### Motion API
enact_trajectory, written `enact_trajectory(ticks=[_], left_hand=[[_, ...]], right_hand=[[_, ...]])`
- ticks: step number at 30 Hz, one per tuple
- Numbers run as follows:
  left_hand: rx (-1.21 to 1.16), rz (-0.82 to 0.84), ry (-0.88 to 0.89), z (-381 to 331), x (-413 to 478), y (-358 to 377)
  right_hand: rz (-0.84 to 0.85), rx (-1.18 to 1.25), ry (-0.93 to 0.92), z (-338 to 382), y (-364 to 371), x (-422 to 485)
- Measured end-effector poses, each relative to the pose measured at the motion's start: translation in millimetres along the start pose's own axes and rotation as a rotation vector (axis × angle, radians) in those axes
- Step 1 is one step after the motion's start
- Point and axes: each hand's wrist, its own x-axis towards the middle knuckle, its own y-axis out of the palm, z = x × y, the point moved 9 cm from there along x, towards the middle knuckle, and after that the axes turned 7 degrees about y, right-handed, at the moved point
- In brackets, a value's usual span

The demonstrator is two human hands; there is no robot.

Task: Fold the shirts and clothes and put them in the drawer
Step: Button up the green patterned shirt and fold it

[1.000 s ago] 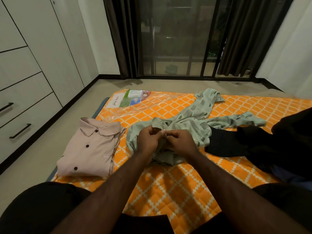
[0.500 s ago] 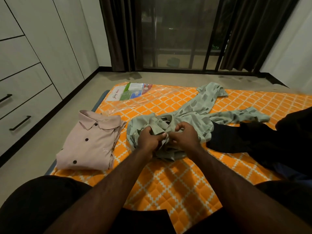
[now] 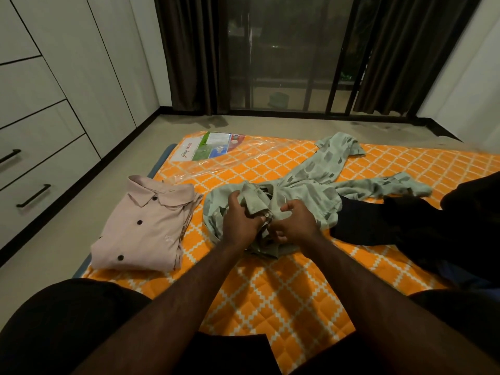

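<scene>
A crumpled pale green patterned shirt [image 3: 319, 180] lies spread on the orange quilted mattress [image 3: 270, 288]. My left hand [image 3: 240, 220] grips its collar area, fingers curled into the fabric. My right hand [image 3: 293, 223] pinches the shirt front beside a small button, close against the left hand. A folded pink shirt [image 3: 146, 226] with dark buttons rests at the mattress's left edge. Dark clothes [image 3: 384, 226] are heaped to the right, partly under the green shirt's sleeve.
White drawers [image 3: 40, 169] with black handles line the left wall across a strip of bare floor. A clear plastic bag with a printed card [image 3: 216, 150] lies at the mattress's far left corner. Dark curtains and a glass door stand behind. My legs are in front.
Both hands have worked a little farther up the green shirt's front toward the collar, and the collar with its label now shows. The view has tilted slightly.
</scene>
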Motion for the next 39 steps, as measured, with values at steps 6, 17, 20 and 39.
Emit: enact_trajectory(ticks=[6,17,20,39], left_hand=[[0.337,-0.033,0.329,-36,-12,-6],[0.361,-0.037,0.495,-47,-13,5],[0.298,-0.049,0.520,-52,-13,3],[-0.022,-0.109,0.355,-40,-6,-14]], right_hand=[[-0.222,-0.158,-0.129,17,-16,-4],[-0.329,-0.166,-0.330,41,-17,-20],[-0.317,-0.112,-0.334,42,-15,-21],[-0.250,0.070,-0.386,42,-12,-23]])
